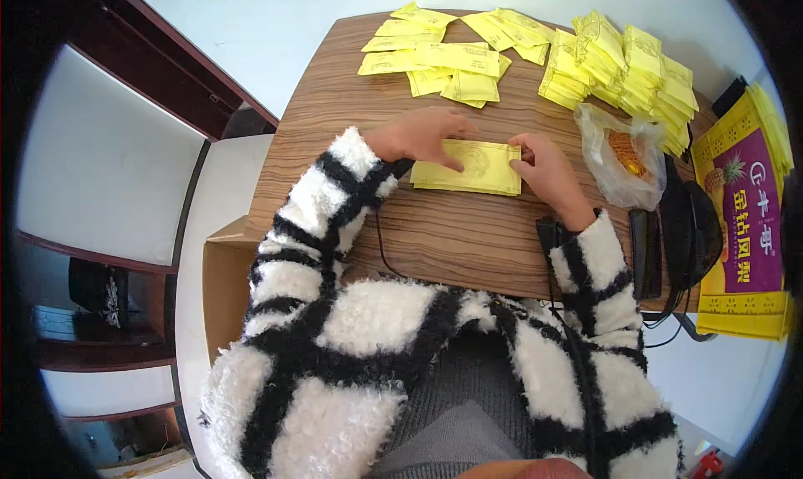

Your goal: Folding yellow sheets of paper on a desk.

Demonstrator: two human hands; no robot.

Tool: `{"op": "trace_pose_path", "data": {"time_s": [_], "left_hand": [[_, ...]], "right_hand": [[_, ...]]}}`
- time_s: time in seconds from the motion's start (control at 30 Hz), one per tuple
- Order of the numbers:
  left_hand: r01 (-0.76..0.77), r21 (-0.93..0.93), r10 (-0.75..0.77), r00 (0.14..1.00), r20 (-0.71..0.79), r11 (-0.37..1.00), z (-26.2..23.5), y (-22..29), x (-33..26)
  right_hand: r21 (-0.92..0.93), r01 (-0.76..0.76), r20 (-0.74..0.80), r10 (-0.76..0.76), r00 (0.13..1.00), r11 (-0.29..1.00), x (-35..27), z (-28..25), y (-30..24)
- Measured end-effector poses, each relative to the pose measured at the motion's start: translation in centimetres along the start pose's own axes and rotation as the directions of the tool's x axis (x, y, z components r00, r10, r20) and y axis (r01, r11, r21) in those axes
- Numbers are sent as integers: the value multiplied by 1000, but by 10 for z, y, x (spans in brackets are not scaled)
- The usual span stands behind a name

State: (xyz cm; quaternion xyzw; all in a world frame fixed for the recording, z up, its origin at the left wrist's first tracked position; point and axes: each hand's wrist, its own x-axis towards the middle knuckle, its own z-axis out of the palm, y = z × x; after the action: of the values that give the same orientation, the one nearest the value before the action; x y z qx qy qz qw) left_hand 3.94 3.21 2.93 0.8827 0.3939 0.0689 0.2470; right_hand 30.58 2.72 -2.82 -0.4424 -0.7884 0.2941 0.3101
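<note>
A small stack of yellow printed paper slips lies flat on the wooden table in front of me. My left hand is over its left end, fingers stretched and apart, with the thumb reaching down at the paper. At the opposite end, my right hand pinches the upper right corner between thumb and fingers. Just right of that hand sits a clear plastic bag with a tangle of orange strands, possibly rubber bands.
Loose yellow bundles are spread along the table's far side. Thicker piles stand at the far right. A yellow and purple carton bag hangs over the right edge, beside black straps and cables. A cardboard box stands at the left.
</note>
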Motion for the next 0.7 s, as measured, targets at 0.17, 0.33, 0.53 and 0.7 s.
{"op": "trace_pose_path", "data": {"time_s": [0.17, 0.33, 0.53, 0.7], "left_hand": [[59, 54, -51, 989, -136, 997, -26, -42, 24], [192, 247, -84, 917, -391, 950, -34, -88, 61], [194, 300, -106, 952, -286, 934, -58, -90, 128], [453, 286, -348, 869, -351, 844, -43, -100, 159]], "right_hand": [[15, -19, -17, 19, 1000, 1000, 8, -7, -3], [30, -17, -18, 17, 1000, 999, 9, -2, 6], [-16, -67, -7, 67, 998, 998, 22, -12, 10], [-14, -36, 25, 36, 999, 999, 28, -9, 14]]}}
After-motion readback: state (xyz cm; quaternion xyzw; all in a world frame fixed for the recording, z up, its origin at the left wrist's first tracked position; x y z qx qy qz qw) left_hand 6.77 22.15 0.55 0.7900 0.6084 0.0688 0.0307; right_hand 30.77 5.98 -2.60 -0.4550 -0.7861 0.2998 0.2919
